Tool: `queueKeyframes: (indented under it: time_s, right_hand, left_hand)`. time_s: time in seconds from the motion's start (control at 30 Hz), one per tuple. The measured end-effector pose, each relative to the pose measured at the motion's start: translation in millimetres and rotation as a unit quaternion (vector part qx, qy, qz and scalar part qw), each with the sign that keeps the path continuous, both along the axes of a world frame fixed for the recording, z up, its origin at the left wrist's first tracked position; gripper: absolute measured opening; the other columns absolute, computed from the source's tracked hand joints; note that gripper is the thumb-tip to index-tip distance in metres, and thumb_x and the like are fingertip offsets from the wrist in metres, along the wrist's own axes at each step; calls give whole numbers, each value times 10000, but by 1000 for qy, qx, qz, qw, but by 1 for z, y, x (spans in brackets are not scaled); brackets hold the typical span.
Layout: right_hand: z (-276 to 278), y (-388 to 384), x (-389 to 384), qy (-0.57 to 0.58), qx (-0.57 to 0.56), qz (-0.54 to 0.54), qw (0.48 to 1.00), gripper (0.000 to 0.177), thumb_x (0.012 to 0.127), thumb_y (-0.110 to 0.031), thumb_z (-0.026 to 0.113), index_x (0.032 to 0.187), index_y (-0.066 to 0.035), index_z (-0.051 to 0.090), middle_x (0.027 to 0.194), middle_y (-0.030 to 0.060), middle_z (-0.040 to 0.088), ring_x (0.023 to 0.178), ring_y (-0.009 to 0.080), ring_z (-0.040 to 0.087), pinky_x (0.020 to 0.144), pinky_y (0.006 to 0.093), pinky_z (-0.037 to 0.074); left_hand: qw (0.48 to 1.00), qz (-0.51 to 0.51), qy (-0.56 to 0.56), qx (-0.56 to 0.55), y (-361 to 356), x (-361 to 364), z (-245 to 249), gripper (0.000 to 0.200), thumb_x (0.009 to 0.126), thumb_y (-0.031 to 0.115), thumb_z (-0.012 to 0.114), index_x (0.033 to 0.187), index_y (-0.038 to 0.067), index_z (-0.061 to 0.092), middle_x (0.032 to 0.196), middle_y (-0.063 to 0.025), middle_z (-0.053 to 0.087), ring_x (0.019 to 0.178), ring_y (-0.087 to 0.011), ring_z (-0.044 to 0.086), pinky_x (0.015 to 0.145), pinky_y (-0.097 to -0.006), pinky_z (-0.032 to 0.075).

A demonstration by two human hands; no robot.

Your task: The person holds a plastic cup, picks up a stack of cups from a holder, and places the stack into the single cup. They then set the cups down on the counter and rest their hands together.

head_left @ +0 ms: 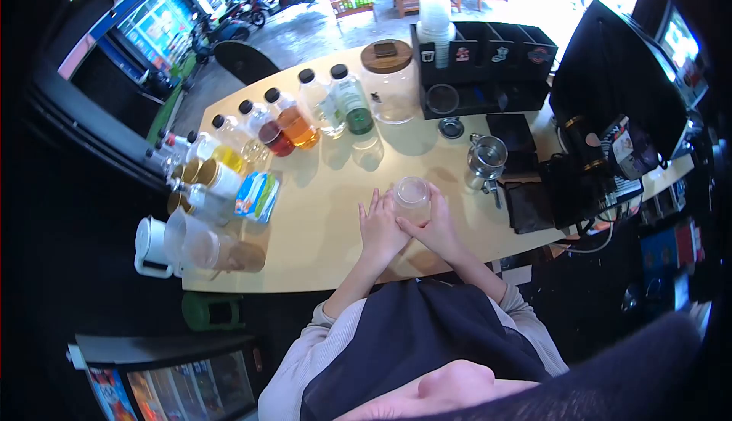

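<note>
A clear, empty-looking cup (412, 194) stands on the light wooden table (328, 200) near its front edge. My right hand (435, 229) is wrapped round the cup's right side, with the thumb across its front. Against the cup's left side rests my left hand (381, 226), its fingers spread and pointing forward. To the right of both hands is a metal vessel (486, 158). Left of them, a blue and green packet (257, 196) lies on the table.
Bottles of coloured liquid (293, 122) line the table's far left side. A wooden-lidded jar (393, 89) and a black organizer (488, 59) stand at the back. Pitchers (187, 238) are at the left edge, a dark cloth (529, 206) and a black screen (618, 85) at the right.
</note>
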State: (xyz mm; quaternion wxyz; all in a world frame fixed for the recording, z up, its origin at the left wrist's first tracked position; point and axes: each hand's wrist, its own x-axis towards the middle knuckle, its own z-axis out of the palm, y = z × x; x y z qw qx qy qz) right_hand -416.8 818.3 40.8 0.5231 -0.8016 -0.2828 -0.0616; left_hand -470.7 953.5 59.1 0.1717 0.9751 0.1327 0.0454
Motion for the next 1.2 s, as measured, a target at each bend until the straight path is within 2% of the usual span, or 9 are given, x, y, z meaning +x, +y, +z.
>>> queueKeyframes:
  time_s: [0.17, 0.3, 0.37, 0.5, 0.57, 0.67, 0.8, 0.97, 1.2]
  right_hand:
    - [1, -10, 19, 34, 29, -35, 998, 974, 731, -369, 815, 1451, 50, 309, 1319, 253, 502, 1231, 372, 500, 1029, 445, 410]
    - [3, -16, 36, -14, 55, -55, 997, 1056, 740, -357, 805, 1498, 68, 204, 1336, 287, 491, 1222, 391, 514, 1029, 438, 414]
    - [6, -17, 41, 30, 74, -47, 996, 1098, 750, -295, 797, 1515, 75, 102, 1344, 245, 506, 1248, 313, 526, 1027, 378, 432]
    - [6, -18, 52, 0, 42, -63, 997, 1106, 752, -323, 796, 1519, 66, 101, 1352, 255, 502, 1254, 327, 524, 1028, 376, 431]
    - [10, -19, 55, 6, 35, -53, 998, 1101, 768, -423, 770, 1507, 87, 133, 1355, 319, 483, 1211, 394, 543, 988, 408, 452]
    - [13, -22, 60, -64, 0, -52, 997, 1089, 780, -431, 763, 1508, 83, 137, 1367, 307, 479, 1216, 389, 543, 988, 417, 446]
    - [29, -20, 63, -34, 15, -42, 998, 1079, 785, -427, 762, 1513, 69, 138, 1371, 291, 485, 1215, 388, 544, 983, 421, 446]
    - [57, -17, 75, -120, 15, -64, 991, 1047, 792, -389, 770, 1522, 31, 148, 1350, 280, 507, 1210, 396, 550, 979, 427, 454]
    - [100, -6, 112, -157, 40, -56, 985, 1039, 776, -363, 796, 1532, -29, 165, 1313, 269, 536, 1172, 409, 578, 962, 451, 473]
  left_hand:
    - [998, -62, -15, 8, -6, 35, 2, 943, 751, 573, 708, 1413, -22, 396, 1430, -166, 490, 1430, -318, 338, 1150, -606, 209]
    - [994, -101, -44, 5, -10, 60, 1, 896, 767, 537, 703, 1409, -14, 408, 1436, -149, 489, 1429, -315, 341, 1150, -607, 210]
    - [992, -114, -49, 10, -9, 68, 4, 890, 767, 534, 704, 1408, -10, 412, 1438, -144, 488, 1429, -315, 342, 1150, -607, 211]
    - [991, -123, -45, -1, -8, 80, 8, 920, 750, 569, 713, 1410, 0, 418, 1434, -136, 489, 1422, -325, 351, 1146, -610, 216]
    - [991, -125, -48, 4, -8, 83, 7, 939, 742, 589, 716, 1411, 2, 419, 1430, -137, 492, 1419, -329, 355, 1144, -611, 220]
    - [991, -123, -60, -9, -9, 84, 12, 968, 727, 607, 724, 1415, 1, 416, 1417, -137, 502, 1415, -336, 361, 1140, -614, 226]
    - [991, -113, -64, -5, -5, 83, 22, 996, 708, 617, 735, 1419, -1, 413, 1415, -138, 504, 1411, -334, 367, 1132, -625, 230]
    - [990, -116, -81, 15, 1, 87, 41, 1009, 699, 630, 735, 1419, 1, 411, 1426, -143, 497, 1405, -329, 379, 1122, -633, 247]
    - [990, -86, -111, 19, 11, 95, 55, 1005, 737, 690, 676, 1424, 8, 407, 1403, -179, 517, 1395, -340, 391, 1132, -604, 246]
